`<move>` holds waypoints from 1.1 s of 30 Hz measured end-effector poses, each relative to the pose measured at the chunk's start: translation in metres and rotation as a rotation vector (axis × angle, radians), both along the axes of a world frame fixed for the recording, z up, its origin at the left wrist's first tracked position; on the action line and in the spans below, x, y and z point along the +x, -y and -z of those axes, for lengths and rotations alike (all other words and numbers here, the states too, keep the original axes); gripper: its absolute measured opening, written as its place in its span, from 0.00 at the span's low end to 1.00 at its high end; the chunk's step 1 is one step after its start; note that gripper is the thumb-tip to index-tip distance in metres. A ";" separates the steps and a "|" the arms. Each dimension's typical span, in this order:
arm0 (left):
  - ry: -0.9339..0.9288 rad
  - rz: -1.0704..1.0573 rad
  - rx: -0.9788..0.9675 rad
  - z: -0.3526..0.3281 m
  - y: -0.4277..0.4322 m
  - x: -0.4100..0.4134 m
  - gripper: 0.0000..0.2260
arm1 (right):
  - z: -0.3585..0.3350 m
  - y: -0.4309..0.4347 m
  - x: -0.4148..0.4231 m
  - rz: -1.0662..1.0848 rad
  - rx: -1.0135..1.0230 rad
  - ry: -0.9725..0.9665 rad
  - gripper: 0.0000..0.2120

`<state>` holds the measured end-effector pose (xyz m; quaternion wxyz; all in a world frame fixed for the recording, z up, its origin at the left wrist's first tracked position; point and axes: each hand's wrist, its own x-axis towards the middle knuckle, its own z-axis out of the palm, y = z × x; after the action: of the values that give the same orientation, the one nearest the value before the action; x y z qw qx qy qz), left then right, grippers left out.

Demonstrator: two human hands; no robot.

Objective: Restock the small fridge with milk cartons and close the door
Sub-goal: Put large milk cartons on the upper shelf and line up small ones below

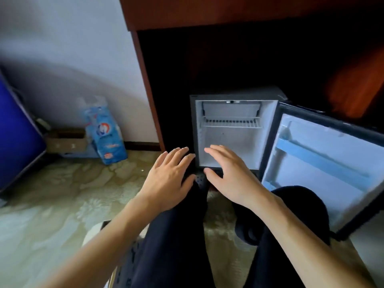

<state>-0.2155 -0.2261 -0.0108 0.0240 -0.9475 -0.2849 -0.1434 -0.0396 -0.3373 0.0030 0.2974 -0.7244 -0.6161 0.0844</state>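
A small black fridge [236,94] stands under a dark wooden desk, its white inside bare below a wire shelf [230,123]. Its door [324,169] hangs wide open to the right, with a pale blue rail across it. A blue and white wrapped pack of milk cartons [105,134] leans against the wall at the left, on the floor. My left hand [168,179] hovers just left of the fridge opening, fingers spread, holding nothing. In front of the fridge's lower edge my right hand [228,175] is spread flat, also holding nothing.
My legs in dark trousers [176,235] stretch toward the fridge over a pale patterned carpet [52,204]. A brown cardboard box [66,140] lies beside the pack. A large blue panel [16,129] leans at the far left. The desk's wooden side panel [147,88] stands left of the fridge.
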 end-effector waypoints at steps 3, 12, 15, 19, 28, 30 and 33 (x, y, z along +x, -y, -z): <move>0.002 -0.091 -0.031 0.009 -0.010 -0.048 0.27 | 0.002 -0.030 -0.041 -0.121 -0.009 0.028 0.27; -0.004 -0.401 -0.136 0.058 -0.006 -0.181 0.28 | 0.031 -0.082 -0.153 -0.411 -0.119 0.051 0.28; 0.003 -0.513 -0.215 0.088 0.003 -0.216 0.27 | 0.049 -0.097 -0.182 -0.479 -0.178 0.061 0.28; -0.016 -0.658 -0.334 0.142 0.024 -0.260 0.26 | 0.082 -0.117 -0.225 -0.592 -0.281 0.062 0.27; 0.022 -0.920 -0.541 0.223 0.053 -0.295 0.25 | 0.165 -0.145 -0.303 -0.817 -0.495 0.181 0.27; 0.024 -0.960 -0.586 0.241 0.060 -0.299 0.24 | 0.187 -0.148 -0.313 -0.849 -0.537 0.196 0.26; 0.022 -1.031 -0.633 0.267 0.073 -0.304 0.21 | 0.218 -0.150 -0.318 -0.880 -0.609 0.248 0.26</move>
<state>-0.5192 -0.2988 -0.2780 -0.1955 -0.6470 -0.7363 -0.0315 -0.3572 -0.1873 -0.2147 -0.0641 -0.4563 -0.8391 0.2892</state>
